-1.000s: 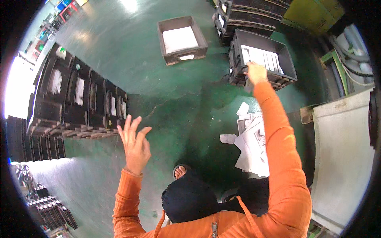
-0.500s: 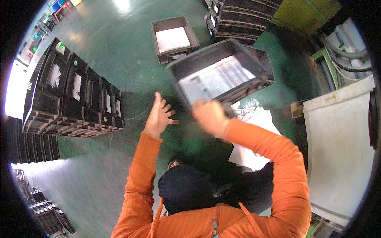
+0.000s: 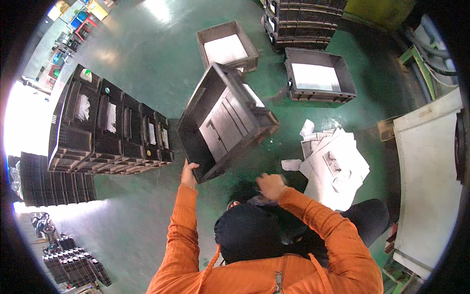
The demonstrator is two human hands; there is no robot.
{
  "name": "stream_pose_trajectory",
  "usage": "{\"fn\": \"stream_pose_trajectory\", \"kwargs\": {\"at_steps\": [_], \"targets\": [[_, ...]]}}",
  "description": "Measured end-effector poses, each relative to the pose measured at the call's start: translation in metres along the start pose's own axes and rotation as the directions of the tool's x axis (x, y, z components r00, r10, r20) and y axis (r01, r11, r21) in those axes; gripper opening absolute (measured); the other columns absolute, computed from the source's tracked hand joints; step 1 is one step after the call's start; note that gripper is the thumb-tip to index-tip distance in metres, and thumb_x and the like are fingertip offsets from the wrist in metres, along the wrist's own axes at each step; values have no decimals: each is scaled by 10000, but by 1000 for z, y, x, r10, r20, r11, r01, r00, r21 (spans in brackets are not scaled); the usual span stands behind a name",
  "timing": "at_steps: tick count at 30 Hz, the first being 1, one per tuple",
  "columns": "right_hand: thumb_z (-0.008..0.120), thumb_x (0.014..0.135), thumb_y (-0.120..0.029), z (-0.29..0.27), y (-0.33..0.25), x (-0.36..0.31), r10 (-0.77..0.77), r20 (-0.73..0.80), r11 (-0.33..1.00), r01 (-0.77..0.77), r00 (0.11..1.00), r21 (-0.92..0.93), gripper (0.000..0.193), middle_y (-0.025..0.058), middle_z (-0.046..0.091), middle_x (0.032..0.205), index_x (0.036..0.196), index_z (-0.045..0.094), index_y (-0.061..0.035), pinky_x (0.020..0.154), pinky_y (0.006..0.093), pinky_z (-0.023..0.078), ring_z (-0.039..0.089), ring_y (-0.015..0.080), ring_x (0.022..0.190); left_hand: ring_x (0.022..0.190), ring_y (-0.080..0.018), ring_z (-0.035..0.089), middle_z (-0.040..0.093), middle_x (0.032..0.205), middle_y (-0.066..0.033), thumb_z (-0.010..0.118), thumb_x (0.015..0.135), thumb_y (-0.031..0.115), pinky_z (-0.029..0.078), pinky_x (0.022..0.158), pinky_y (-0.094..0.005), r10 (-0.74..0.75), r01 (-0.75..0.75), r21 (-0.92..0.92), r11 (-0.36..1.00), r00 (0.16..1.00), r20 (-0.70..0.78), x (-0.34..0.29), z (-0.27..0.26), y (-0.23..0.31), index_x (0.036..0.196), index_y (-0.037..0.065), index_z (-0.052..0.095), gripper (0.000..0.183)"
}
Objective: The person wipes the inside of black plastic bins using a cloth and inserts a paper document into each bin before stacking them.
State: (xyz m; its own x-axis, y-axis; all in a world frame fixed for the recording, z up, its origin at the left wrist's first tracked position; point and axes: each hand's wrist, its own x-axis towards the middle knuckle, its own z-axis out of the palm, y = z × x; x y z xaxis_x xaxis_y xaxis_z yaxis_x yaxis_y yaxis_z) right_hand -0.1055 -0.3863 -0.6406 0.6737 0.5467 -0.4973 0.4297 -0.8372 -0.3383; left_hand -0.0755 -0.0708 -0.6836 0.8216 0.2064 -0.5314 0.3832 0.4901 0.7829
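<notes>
A black plastic crate (image 3: 223, 161) is tilted up in front of me, with a printed sheet (image 3: 225, 125) lying inside against its bottom. My left hand (image 3: 190, 172) grips the crate's lower left corner, thumb over the rim. Apart from the crate, my right hand (image 3: 270, 186) hovers low above my legs with its fingers curled in. What those fingers hold, if anything, is hidden; a blurred greyish patch shows just below them. To the right of this hand, loose white papers (image 3: 338, 169) lie in a spread pile on the floor, with a small crumpled piece (image 3: 292, 165) beside them.
Two more black crates, one behind the tilted one (image 3: 203, 41) and one at right (image 3: 320, 94), stand on the green floor with white sheets inside. Stacked crates rise at left (image 3: 112, 132) and at the back (image 3: 303, 24). A pale panel (image 3: 426, 176) borders the right side.
The crate has swung left and tipped up more steeply. My left hand has taken hold of it, while my right hand has let go and dropped nearer my legs.
</notes>
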Motion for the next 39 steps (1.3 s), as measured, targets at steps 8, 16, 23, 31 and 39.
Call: {"fn": "stream_pose_trajectory", "kwargs": {"at_steps": [8,16,23,31,39], "targets": [[641,776,-201,-129,102,17,304,-528,795,94,793,599,170,121,645,846,878,647,-66,688,362,493,628,238,784,957,-262,583,553,1118,-113,474,694,-7,499,821,-356,-273,276,51,960,960,-59,-26,-7,-12,1297,61,397,611],[677,743,-95,-214,23,-4,-39,-763,797,481,645,366,163,49,555,905,902,651,-64,717,284,454,561,182,825,886,-212,617,606,1034,-71,576,786,121,522,716,-334,-285,297,-24,955,933,220,-18,-18,-50,1220,52,484,449],[666,729,-103,-172,-15,13,136,-860,840,402,492,363,155,69,538,899,882,654,-85,778,359,433,500,273,878,1109,-282,508,566,1159,-160,490,888,433,405,915,-424,-90,-296,950,-99,954,287,34,-99,-125,1267,33,460,551],[668,723,-103,-181,-17,1,-45,-828,817,497,559,291,156,91,557,900,871,656,-56,795,360,433,513,285,899,1257,-247,357,343,1378,-167,506,873,174,285,1026,-348,82,-93,12,996,921,381,-130,165,97,1393,-14,215,625],[663,704,-71,-218,-18,-14,-483,-509,788,607,713,102,212,24,542,862,904,677,-141,862,416,378,528,217,912,1253,-200,346,348,1366,-139,505,846,54,266,1034,-310,152,-236,136,962,880,450,-140,171,113,1383,-60,195,630]]}}
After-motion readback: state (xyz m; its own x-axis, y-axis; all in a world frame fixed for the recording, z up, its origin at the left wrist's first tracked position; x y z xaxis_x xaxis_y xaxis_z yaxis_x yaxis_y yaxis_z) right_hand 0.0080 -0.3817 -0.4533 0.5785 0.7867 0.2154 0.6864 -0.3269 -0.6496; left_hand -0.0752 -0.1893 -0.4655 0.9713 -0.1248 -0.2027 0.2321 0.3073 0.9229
